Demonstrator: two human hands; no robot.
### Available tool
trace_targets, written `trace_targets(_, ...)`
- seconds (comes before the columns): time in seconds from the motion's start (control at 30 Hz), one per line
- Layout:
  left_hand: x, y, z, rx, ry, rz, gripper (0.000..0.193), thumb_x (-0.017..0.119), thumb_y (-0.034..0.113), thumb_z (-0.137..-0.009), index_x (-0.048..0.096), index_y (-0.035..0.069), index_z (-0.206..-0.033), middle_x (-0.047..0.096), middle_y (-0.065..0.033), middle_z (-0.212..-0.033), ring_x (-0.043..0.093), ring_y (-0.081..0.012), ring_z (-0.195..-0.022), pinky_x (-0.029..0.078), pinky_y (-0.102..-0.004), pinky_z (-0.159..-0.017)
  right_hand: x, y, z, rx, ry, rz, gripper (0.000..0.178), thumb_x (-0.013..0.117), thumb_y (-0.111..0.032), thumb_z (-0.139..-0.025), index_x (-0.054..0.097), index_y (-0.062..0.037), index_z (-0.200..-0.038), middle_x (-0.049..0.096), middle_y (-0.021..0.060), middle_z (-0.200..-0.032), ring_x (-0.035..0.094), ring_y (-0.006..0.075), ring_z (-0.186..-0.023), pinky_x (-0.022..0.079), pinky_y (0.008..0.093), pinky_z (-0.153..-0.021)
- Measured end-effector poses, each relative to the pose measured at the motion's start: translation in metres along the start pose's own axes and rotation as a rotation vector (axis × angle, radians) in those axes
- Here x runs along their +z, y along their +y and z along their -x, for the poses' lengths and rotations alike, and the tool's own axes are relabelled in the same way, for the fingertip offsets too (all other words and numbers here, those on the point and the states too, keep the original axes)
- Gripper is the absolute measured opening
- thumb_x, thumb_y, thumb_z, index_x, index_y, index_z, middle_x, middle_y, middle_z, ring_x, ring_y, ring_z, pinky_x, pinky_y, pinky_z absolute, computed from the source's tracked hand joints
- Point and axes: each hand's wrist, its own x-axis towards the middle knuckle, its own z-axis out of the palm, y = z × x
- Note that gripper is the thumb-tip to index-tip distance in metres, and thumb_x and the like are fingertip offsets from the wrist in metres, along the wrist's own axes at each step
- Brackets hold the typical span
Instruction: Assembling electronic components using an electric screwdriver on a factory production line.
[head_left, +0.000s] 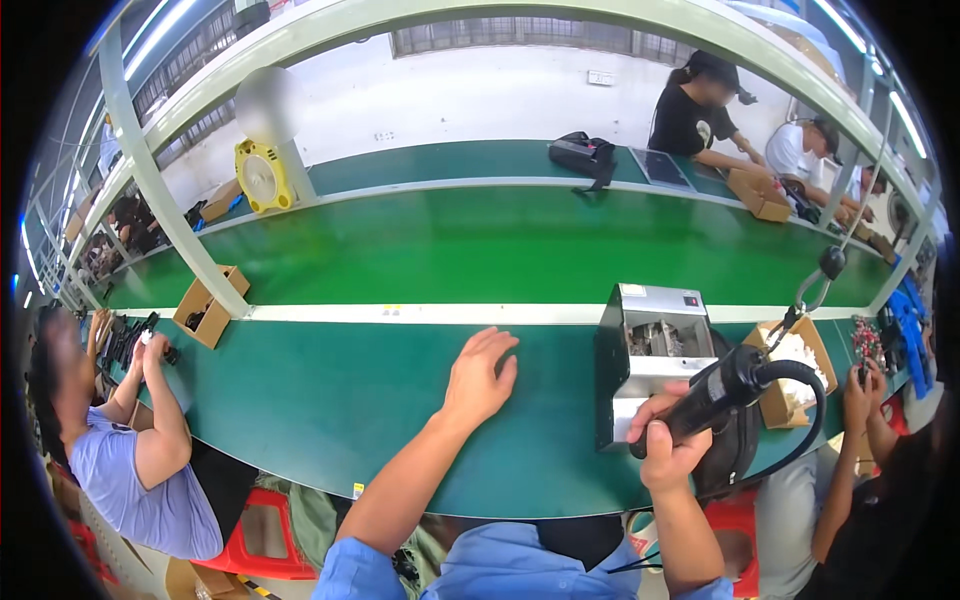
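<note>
My right hand (672, 455) is wrapped round a black electric screwdriver (715, 392), which tilts down toward my left. It hangs from a cord by a metal hook, and a thick black cable loops away from its rear end. Just beyond it stands a silver and black screw feeder (655, 375) with an open top holding metal parts. My left hand (480, 375) lies over the green bench (330, 400), fingers stretched and thumb apart, holding nothing. The screwdriver's tip is mostly hidden by my right fingers.
A cardboard box (776, 410) of white parts stands right of the feeder. Another cardboard box (205, 320) is at far left. Co-workers sit close on both sides, the left one (150, 490) in a lavender shirt. A pale rail (430, 313) separates the bench from a green belt (450, 250).
</note>
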Motion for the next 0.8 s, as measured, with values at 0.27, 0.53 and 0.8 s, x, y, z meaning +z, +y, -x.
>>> trace_targets(0.27,-0.0014,-0.0005,0.0006,-0.028,-0.004,0.054,0.021,0.061,0.007,-0.08,0.066,0.003,-0.1,0.066,-0.016,-0.107,0.058,-0.0329,-0.109,0.047,-0.0412,-0.093,0.0035,0.0031,0.0058,-0.017,0.024,0.029,0.047,0.06,-0.027,-0.087,0.04,0.0024,-0.117,0.055,0.009,-0.066,0.052,0.0122,-0.053,0.042,0.0232,-0.054)
trace_targets(0.53,-0.0008,0.0003,-0.0022,-0.084,-0.032,0.06,0.02,0.062,0.006,-0.081,0.068,0.003,-0.1,0.067,-0.0138,-0.104,0.06,-0.0295,-0.107,0.048,-0.0383,-0.093,-0.0022,0.005,0.0067,0.016,0.003,-0.123,0.05,0.064,-0.005,-0.081,0.039,0.0043,-0.123,0.06,0.0122,-0.073,0.056,0.0129,-0.058,0.046,0.0237,-0.056)
trace_targets(0.8,-0.0027,0.0021,-0.005,-0.115,-0.029,0.087,0.018,0.061,0.008,-0.08,0.068,0.003,-0.096,0.068,-0.0136,-0.101,0.061,-0.0307,-0.102,0.049,-0.0382,-0.089,0.0007,0.0006,0.0058,0.069,0.002,-0.05,0.049,0.06,-0.019,-0.084,0.037,0.005,-0.121,0.058,0.0115,-0.072,0.053,0.0129,-0.056,0.044,0.0247,-0.054)
